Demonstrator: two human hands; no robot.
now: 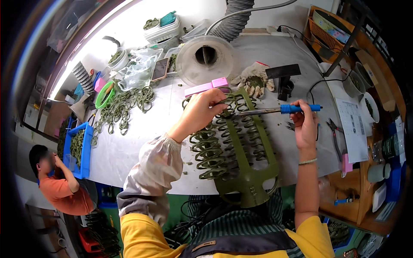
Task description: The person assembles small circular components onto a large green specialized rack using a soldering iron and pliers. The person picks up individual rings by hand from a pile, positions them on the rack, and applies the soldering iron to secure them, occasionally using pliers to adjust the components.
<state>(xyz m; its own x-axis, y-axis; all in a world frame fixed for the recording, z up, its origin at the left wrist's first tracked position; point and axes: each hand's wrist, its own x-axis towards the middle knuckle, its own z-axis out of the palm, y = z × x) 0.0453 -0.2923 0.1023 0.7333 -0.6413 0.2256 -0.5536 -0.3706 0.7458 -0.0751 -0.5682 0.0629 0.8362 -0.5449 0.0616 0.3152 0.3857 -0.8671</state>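
Head view: left hand (202, 112) pinches olive ringed rack (234, 146); right hand (304, 124) clamps blue-handled iron (275, 110).

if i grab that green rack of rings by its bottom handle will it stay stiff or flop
Probably stiff: the green rack looks like one moulded frame with a straight spine. The rings on its prongs look loosely hung, so they may slide or swing. It likely feels top-heavy, since most rings sit above the handle.
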